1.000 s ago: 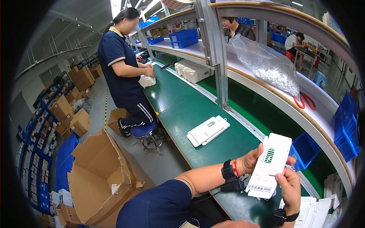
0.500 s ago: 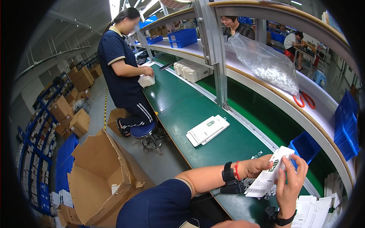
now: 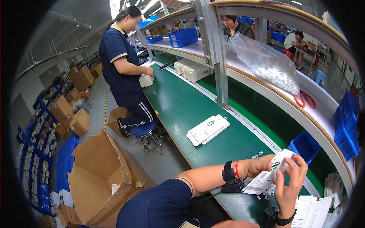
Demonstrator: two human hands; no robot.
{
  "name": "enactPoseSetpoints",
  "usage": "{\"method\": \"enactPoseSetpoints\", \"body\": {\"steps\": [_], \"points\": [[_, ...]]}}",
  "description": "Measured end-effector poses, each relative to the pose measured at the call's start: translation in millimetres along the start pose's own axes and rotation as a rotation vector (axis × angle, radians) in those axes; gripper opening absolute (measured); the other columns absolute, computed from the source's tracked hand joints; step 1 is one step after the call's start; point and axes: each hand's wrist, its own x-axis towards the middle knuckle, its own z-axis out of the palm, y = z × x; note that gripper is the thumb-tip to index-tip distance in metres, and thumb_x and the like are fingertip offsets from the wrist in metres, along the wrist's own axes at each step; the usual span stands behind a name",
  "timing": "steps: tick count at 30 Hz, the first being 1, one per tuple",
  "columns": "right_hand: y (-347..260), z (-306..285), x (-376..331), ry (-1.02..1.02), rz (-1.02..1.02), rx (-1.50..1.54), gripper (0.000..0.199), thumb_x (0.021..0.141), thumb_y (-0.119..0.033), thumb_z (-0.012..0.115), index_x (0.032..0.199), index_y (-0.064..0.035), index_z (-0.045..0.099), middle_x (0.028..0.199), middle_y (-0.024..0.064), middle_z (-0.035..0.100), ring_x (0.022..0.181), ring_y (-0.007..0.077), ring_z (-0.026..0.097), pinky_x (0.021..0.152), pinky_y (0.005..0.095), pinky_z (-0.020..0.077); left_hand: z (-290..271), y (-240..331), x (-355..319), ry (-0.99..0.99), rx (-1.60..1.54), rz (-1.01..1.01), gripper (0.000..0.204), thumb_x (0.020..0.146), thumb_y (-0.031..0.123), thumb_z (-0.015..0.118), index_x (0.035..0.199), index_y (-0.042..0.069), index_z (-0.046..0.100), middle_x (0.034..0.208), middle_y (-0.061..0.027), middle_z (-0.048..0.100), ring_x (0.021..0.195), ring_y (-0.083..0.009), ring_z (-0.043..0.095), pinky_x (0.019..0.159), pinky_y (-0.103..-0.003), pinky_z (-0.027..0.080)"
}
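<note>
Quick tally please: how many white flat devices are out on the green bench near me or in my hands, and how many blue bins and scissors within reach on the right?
White flat devices: 2, one in both hands, one on the bench
Blue bins: 2, and
Red-handled scissors: 1
Total: 5

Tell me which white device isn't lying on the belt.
The white device held in both hands, left hand and right hand. The other device lies flat on the green belt, farther along.
</note>
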Motion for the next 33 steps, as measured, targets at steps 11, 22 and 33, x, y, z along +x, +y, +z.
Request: {"method": "enactPoseSetpoints", "body": {"steps": [11,22,33], "points": [[0,-4,3,-0.001,-0.146,-0.171,0.034,0.074,0.001,0.06,0.107,-0.0021,0.061,0.113,0.0188,0.051,0.106,0.0356,0.049,0.072,0.0371,0.0473,0,-2,1,-0.011,0.131,0.089,0.112,0.063,0.052,0.081,0.144,0.005,0.02,0.13,-0.0084,0.045,0.117,-0.0175,0.047,0.092,-0.031,0.04],[-3,2,1,0.179,0.138,0.02,0.047,0.076,-0.009,0.067,0.12,-0.0021,0.052,0.119,0.0179,0.049,0.109,0.0287,0.049,0.091,0.0381,0.0397,16,10,-3,0.034,0.144,0.086,0.129,0.058,0.048,0.086,0.15,0.009,0.005,0.135,-0.0099,0.042,0.118,-0.0201,0.049,0.1,-0.034,0.039],[6,-9,1,-0.025,0.503,0.489,0.019,0.084,-0.006,0.062,0.07,0.0032,0.055,0.075,0.0071,0.052,0.078,0.018,0.047,0.068,0.0296,0.0385,16,6,-2,-0.022,0.048,0.128,0.126,0.063,0.047,0.083,0.15,0.01,-0.001,0.135,-0.0117,0.043,0.11,-0.0207,0.054,0.093,-0.035,0.045]]}}
